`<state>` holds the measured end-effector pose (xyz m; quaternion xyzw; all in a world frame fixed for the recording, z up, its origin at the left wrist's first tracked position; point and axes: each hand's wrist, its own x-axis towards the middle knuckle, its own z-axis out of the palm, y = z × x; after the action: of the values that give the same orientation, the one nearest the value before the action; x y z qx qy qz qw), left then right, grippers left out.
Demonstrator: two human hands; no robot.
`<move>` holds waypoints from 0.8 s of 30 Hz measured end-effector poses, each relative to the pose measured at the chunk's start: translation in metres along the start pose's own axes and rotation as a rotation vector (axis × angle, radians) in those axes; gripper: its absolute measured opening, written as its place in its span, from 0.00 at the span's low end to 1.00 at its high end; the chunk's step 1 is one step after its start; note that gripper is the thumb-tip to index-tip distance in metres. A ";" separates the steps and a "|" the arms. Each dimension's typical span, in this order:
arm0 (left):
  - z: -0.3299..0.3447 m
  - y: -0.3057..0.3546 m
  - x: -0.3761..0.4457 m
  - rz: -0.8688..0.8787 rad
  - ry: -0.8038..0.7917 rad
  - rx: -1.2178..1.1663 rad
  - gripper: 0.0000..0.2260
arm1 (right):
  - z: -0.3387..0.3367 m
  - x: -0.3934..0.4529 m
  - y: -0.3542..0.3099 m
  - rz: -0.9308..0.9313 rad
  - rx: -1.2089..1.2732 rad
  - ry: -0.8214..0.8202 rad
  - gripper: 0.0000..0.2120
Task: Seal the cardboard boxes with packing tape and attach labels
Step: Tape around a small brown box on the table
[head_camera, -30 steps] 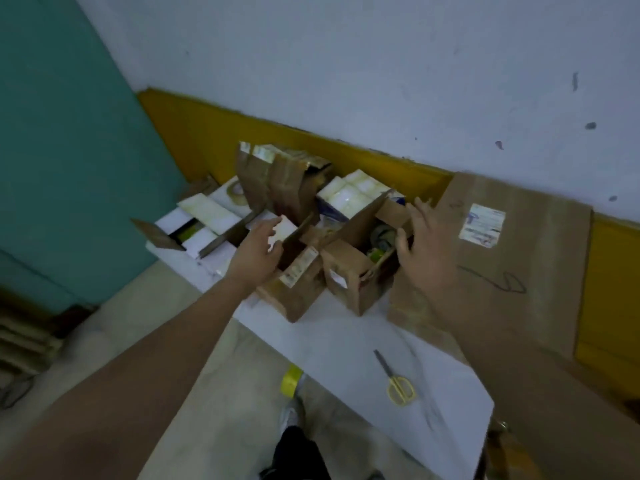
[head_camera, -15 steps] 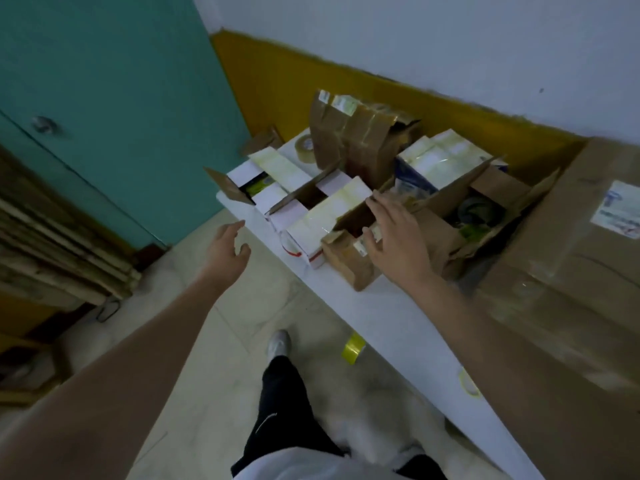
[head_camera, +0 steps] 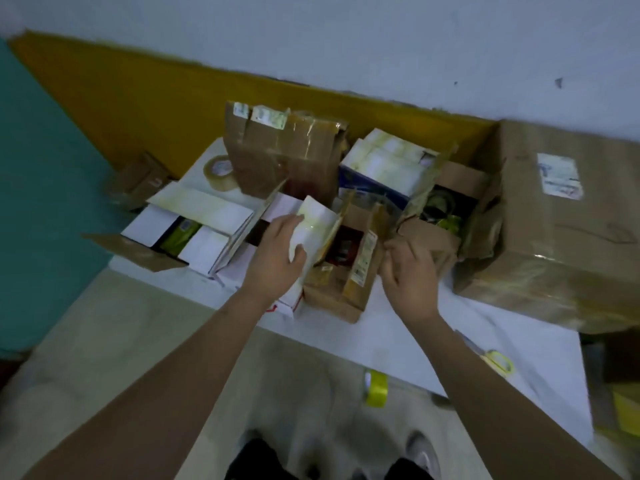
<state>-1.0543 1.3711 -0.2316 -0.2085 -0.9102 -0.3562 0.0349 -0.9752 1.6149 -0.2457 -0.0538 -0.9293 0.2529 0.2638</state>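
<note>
So the left hand (head_camera: 277, 261) has its grip around a white flap (head_camera: 313, 230) of an open box, thumb on the near face and fingers curled over the far edge, bending it up. The right hand (head_camera: 412, 275) is just to the right of the small open cardboard box (head_camera: 341, 292) sitting at the front edge of the white counter (head_camera: 433, 337); its fingers are curled inward near that box's flap, but motion blur means I can't tell if it's actually pinching anything. That small box has a label strip (head_camera: 363, 258) running down one flap and something dark inside. Left of it there's a white box (head_camera: 194, 233) with its flaps spread open and a green item showing inside. Behind those stands a tall taped-up brown box (head_camera: 284, 157), upright, with a roll of clear packing tape (head_camera: 220, 173) lying flat on the counter just beside it on the left. Further right is another open brown box (head_camera: 446, 209) with dark and green stuff in it, and then a big sealed carton (head_camera: 554, 237) with a white shipping label (head_camera: 559, 174) on top. Yellow-handled scissors (head_camera: 491, 358) lie on the counter near the right forearm, and a yellow tape roll (head_camera: 375, 388) sits down on the floor below the counter's edge.
</note>
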 end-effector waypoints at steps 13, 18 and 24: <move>0.128 -0.022 0.013 0.191 0.084 0.026 0.17 | 0.076 -0.053 0.066 -0.036 0.159 -0.091 0.30; 0.146 -0.034 0.009 0.155 0.086 -0.143 0.23 | 0.113 -0.072 0.076 -0.239 0.130 -0.116 0.42; 0.144 -0.047 0.000 0.171 0.040 -0.181 0.27 | 0.125 -0.077 0.075 -0.200 0.200 -0.065 0.35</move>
<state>-1.0608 1.4355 -0.3680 -0.2808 -0.8523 -0.4366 0.0643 -0.9767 1.6066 -0.4107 0.0739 -0.9082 0.3182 0.2616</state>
